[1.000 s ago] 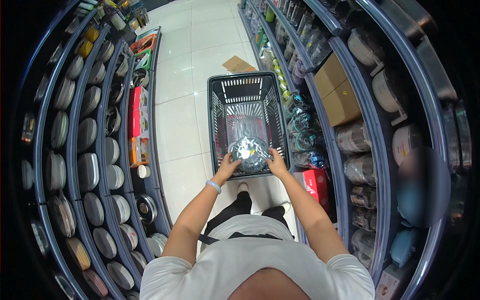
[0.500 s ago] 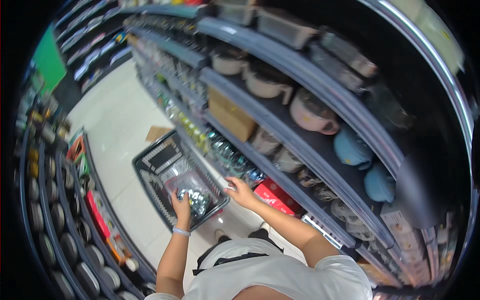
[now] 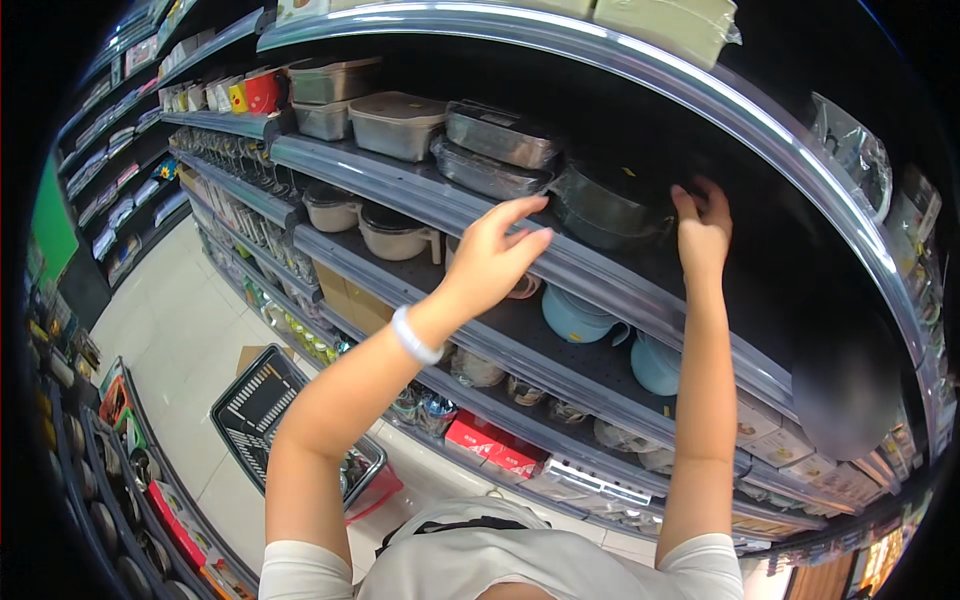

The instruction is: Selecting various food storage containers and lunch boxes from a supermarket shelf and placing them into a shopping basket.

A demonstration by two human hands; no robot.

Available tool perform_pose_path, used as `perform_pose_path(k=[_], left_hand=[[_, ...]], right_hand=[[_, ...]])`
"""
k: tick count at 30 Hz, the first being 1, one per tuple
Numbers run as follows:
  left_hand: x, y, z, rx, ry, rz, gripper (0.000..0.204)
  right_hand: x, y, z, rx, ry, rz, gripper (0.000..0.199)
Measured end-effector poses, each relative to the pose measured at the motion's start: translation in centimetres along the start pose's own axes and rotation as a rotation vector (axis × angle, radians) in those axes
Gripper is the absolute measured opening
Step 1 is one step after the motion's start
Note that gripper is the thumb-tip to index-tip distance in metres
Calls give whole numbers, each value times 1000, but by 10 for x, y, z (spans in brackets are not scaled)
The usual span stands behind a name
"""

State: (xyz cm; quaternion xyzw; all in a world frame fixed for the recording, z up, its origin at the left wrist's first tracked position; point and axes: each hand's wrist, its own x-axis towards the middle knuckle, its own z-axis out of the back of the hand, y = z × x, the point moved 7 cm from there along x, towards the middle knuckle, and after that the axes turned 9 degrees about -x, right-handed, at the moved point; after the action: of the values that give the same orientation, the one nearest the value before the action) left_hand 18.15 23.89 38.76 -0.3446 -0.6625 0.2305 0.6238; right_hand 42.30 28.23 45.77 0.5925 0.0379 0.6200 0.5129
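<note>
Hands: Whereas a second ago both were on a round, shiny item inside the black basket [image 3: 243, 395], they are now raised at the shelf, around a round container [image 3: 608, 208].
Left hand [image 3: 492, 258]: released, thumb and fingers spread with nothing between them, at the container's eight o'clock; half a second ago it was at the basket item.
Right hand [image 3: 704, 238]: nothing seen in its grasp, fingers bent and parted, just beside the container at three o'clock; whether a fingertip touches it, I cannot tell.
Round container: dark and glossy, on the shelf at two o'clock from the picture's centre, with a small yellow sticker on top.
Shelf neighbours: rectangular metal boxes [image 3: 400, 128] toward eleven o'clock; blue pots [image 3: 578, 318] one level down, near three o'clock.
Basket: on the floor at eight o'clock, partly behind the left forearm; it was nearer the centre before.
View: turned from the aisle toward the right-hand shelving, which now fills the upper middle.
</note>
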Motion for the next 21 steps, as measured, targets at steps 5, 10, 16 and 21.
perform_pose_path(k=[5, 10, 16, 21], left_hand=[[47, 6, -28, 580, 90, 86, 53], [55, 16, -41, 707, 155, 132, 56], [59, 27, -38, 590, 137, 142, 67], [56, 18, -42, 492, 154, 60, 63]], right_hand=[[18, -53, -36, -265, 389, -251, 83], [14, -55, -31, -218, 427, -317, 88], [8, -53, -27, -98, 452, -420, 83], [-6, -47, -9, 32, 289, -459, 77]])
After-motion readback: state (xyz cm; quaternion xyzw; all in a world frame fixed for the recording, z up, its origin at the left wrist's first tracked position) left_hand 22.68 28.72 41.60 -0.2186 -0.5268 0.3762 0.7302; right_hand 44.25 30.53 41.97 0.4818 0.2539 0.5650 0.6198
